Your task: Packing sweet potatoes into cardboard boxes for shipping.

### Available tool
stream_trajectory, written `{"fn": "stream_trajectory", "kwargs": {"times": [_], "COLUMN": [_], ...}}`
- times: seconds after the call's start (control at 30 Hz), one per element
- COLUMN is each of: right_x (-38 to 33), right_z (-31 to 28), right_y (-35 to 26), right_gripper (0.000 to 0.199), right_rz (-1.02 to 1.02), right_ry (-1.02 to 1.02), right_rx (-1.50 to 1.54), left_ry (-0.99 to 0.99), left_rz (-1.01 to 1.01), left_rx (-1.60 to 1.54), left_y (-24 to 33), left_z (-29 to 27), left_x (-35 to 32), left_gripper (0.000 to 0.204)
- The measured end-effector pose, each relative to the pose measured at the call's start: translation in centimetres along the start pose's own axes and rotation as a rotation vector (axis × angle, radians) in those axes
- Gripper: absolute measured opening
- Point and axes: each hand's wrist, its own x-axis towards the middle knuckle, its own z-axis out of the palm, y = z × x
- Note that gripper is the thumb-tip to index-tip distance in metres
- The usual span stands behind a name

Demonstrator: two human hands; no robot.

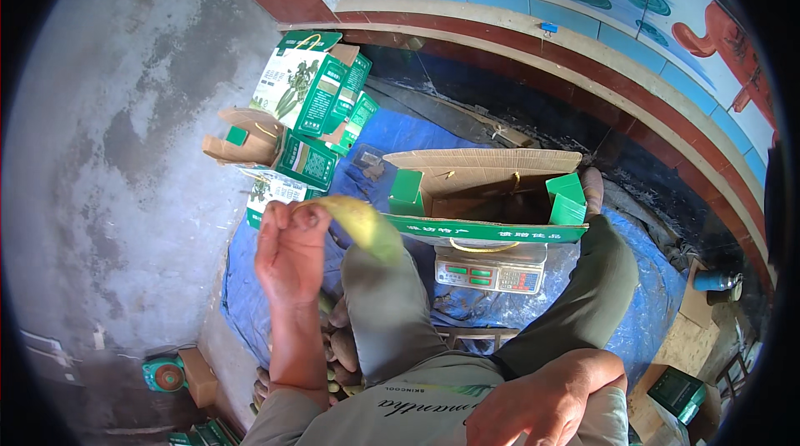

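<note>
My left hand (pixel 292 238) is raised in front of my left knee, its fingers pinching one end of a yellow-green tapered thing (pixel 367 225). That thing is smeared by motion, and its exact kind cannot be made out. Low at the right, my right hand (pixel 533 408) hangs by my lap with its fingers loosely stretched, holding nothing visible; the lower edge cuts off the fingertips. Between my legs, an opened green-and-brown cardboard box (pixel 500 229) stands on a digital scale (pixel 490 271). Beside my left thigh lie several brownish-green radish-like roots (pixel 342 350), partly hidden by my arm.
Printed green-and-white boxes (pixel 304 88) are stacked at the far left by the grey wall. A blue tarp (pixel 392 134) covers the floor under the scale. At the right are a blue flask (pixel 712 280) and a dark green box (pixel 677 394). A tiled wall runs behind.
</note>
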Motion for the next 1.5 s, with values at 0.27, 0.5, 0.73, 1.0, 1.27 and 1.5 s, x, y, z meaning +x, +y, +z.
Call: {"fn": "stream_trajectory", "kwargs": {"times": [0.27,0.5,0.73,1.0,1.27,1.5], "right_x": [-0.4,-0.9,-1.7,-0.5,-0.1,-0.7], "right_z": [-0.2,-0.5,-1.3,-1.7,-1.8,-3.5], "right_y": [0.0,0.0,0.6,0.8,1.3,2.2], "right_gripper": [0.015,0.019,0.022,0.020,0.019,0.033], "right_rz": [-0.020,0.029,0.067,0.110,0.121,0.242], "right_ry": [0.039,0.038,-0.058,-0.016,-0.045,-0.123], "right_rx": [-0.015,-0.030,-0.016,0.005,-0.026,-0.062], "left_ry": [-0.195,-0.355,-0.567,-0.593,-0.356,0.187], "left_rz": [0.002,-0.261,-0.247,-0.276,0.126,0.217], "left_rx": [0.077,0.645,1.297,1.323,1.140,1.318], "left_y": [-4.9,-11.1,-14.6,-14.6,-10.7,-4.7], "left_z": [4.7,2.7,0.5,0.5,1.1,-8.6], "left_x": [3.0,2.9,1.1,1.2,0.3,-2.9], "left_gripper": [0.019,0.019,0.013,0.016,0.018,0.018]}}
